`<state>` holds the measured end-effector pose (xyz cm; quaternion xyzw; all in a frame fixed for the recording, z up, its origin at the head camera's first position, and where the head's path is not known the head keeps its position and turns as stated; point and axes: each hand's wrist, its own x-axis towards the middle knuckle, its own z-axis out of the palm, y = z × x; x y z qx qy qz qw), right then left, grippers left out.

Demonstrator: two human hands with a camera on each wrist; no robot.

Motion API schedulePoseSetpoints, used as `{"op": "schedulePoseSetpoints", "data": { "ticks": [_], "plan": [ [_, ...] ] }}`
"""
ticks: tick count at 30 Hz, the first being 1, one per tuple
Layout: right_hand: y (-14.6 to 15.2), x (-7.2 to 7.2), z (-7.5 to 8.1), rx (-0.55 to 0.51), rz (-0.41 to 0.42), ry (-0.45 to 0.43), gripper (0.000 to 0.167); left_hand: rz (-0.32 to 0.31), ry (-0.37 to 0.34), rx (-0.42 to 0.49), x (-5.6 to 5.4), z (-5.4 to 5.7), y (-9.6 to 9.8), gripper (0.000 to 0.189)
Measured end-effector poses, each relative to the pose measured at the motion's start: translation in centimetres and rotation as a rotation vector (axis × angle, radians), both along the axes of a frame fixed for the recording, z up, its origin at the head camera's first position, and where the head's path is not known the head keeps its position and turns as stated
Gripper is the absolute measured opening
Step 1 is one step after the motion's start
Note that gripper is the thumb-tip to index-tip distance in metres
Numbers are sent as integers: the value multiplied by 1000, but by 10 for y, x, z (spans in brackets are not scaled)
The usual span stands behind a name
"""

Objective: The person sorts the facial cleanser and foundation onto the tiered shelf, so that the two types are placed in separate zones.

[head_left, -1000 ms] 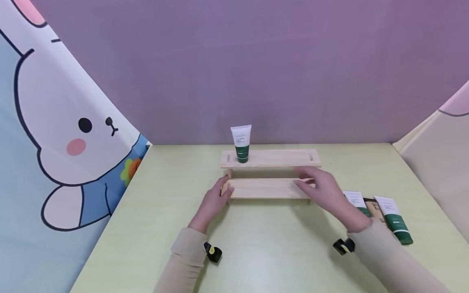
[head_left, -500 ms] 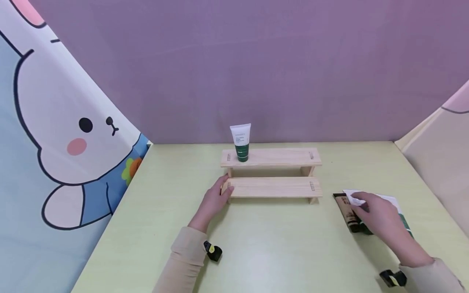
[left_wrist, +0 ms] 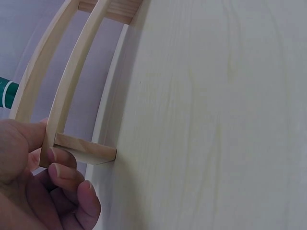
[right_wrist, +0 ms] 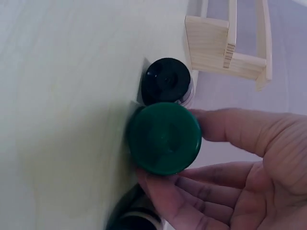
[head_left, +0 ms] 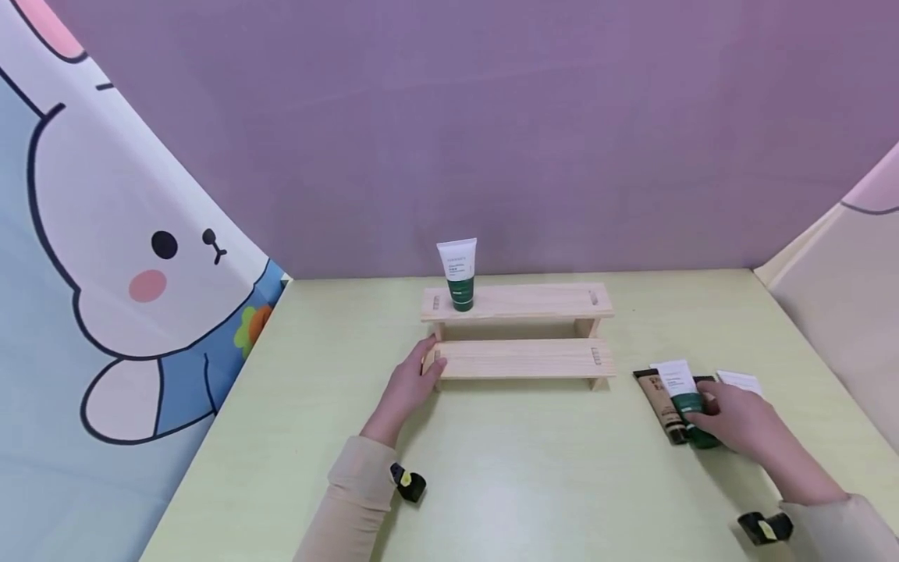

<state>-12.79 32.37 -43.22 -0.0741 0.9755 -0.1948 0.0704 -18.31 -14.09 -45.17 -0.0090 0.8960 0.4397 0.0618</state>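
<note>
A white-and-green squeeze tube [head_left: 677, 380] is being pinched by the right hand [head_left: 740, 417], its dark green cap [right_wrist: 164, 138] being held between the thumb and curled fingers; whether the tube is being lifted clear of the table [head_left: 492, 468] cannot be told. It is being flanked by a brown tube with a black cap [head_left: 659, 403] on its left, while another white tube [head_left: 740, 381] is being partly covered by the right hand. The left end of a two-tier wooden display rack [head_left: 523, 359] is being gripped at its lower tier by the left hand [head_left: 410, 380], thumb and fingers being closed about the board. A second white-and-green tube [head_left: 458, 265] is being supported upright, cap down, near the upper tier's left end.
</note>
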Motion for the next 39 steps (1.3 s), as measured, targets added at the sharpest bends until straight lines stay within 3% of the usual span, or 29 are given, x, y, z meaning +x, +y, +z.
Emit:
{"op": "schedulePoseSetpoints", "data": {
  "ticks": [3,5,11,18,28,39],
  "plan": [
    [0,-3,-2,-13,15,-37,29,4,3,-1,0,-1,-1,54],
    [0,-4,-3,-31,12,-64,29,3,8,1,1,-1,-1,53],
    [2,-4,-4,-106,-42,-158,63,3,7,8,1,-2,-2,53],
    [3,3,-2,-148,-91,-176,71,-2,12,10,0,-4,-1,53],
    [-5,7,23,-140,-84,-37,68,-1,-26,37,0,-4,-2,54],
    [-36,3,33,-347,-48,33,67,2,-28,30,0,-4,-1,53]
  ]
}}
